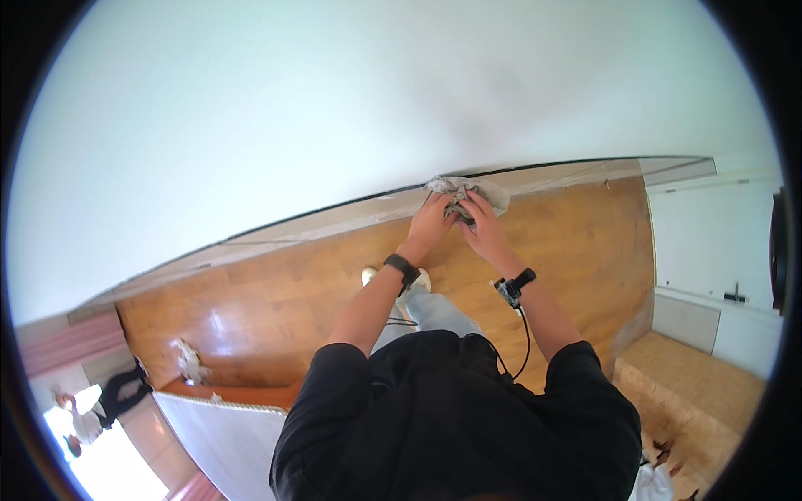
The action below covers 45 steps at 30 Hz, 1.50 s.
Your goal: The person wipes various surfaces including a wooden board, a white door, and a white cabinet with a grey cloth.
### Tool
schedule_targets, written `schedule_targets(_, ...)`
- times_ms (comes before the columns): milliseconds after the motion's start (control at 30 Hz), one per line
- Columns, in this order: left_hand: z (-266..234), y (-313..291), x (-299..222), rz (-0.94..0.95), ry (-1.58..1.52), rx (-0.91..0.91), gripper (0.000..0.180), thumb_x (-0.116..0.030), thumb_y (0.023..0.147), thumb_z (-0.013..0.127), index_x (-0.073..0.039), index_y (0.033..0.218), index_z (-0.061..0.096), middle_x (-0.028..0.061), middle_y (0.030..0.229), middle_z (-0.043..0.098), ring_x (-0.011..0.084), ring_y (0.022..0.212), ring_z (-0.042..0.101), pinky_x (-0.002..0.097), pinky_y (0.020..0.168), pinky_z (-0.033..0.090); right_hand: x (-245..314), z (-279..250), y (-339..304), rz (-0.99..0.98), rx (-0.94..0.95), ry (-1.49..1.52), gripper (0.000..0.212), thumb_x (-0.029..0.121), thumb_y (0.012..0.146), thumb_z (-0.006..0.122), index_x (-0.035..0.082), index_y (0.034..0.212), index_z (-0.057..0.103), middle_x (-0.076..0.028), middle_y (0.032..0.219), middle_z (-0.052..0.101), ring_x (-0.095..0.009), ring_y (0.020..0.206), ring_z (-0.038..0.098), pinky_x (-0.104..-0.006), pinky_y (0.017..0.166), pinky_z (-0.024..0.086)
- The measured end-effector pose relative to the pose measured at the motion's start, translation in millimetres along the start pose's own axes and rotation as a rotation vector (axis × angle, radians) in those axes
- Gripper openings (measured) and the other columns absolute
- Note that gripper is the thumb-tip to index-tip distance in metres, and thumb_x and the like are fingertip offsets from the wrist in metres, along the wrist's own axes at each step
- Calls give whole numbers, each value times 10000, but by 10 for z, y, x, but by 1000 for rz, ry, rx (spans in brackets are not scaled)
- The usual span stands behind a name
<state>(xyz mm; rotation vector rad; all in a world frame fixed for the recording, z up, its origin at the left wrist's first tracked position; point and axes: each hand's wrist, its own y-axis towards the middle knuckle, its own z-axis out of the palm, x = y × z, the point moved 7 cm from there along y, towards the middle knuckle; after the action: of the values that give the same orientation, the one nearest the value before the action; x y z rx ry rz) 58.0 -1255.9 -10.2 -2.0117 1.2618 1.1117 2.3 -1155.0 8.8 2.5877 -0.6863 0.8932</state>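
Observation:
A crumpled grey cloth is bunched against the low skirting at the foot of the white wall. My left hand grips its left side, with a black band on that wrist. Close beside it, my right hand has its fingers bent into the right part of the cloth. The fingertips of both hands are partly hidden in the folds. A small device with a cable is strapped to my right wrist.
Brown wooden floor runs along the skirting. At lower left are a white-topped piece of furniture, a pale crumpled bundle and another person. White cabinet doors and a tan step stand at right.

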Motion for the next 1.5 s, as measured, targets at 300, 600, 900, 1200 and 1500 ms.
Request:
schedule_targets(300, -1360, -178, -1326, 504, 105, -408, 577, 2, 549, 666, -93, 1099, 521, 109, 964, 507, 284, 837, 522, 334, 667, 451, 1293, -1217, 490, -330, -302, 61, 508, 93, 648, 619, 52, 1131, 469, -138, 1172, 428, -325, 1080, 416, -387, 884, 371)
schedule_targets(600, -2322, -670, -1411, 665, 249, -874, 553, 59, 464, 629, -50, 1003, 569, 121, 906, 509, 285, 762, 508, 339, 640, 443, 2075, -872, 1048, -667, -649, -337, 464, 330, 583, 649, 173, 1012, 568, -64, 1141, 413, -309, 1072, 347, -482, 863, 294)
schedule_targets(900, -2799, -1295, -551, 362, 304, -888, 469, 20, 563, 641, -15, 1016, 524, 139, 915, 496, 294, 815, 490, 360, 723, 420, 2638, 347, 960, -846, -279, -261, 457, 361, 677, 616, 159, 1080, 535, 22, 1114, 480, -159, 1068, 414, -345, 843, 363)
schedule_targets(1200, -3410, -989, -1630, 633, 219, -977, 406, 32, 659, 595, 34, 1057, 513, 159, 966, 498, 287, 875, 496, 349, 797, 391, 3374, -725, 1331, -828, -469, -235, 640, 360, 571, 685, 154, 1146, 496, 24, 1193, 428, -179, 1079, 407, -338, 798, 337)
schedule_targets(1500, -2982, -684, -1448, 592, 125, -681, 435, -28, 564, 688, -56, 980, 562, 126, 881, 553, 290, 740, 555, 313, 613, 464, 2499, -565, 1149, -735, -652, -244, 659, 358, 631, 666, 9, 1144, 443, -139, 1218, 339, -368, 1118, 291, -512, 902, 232)
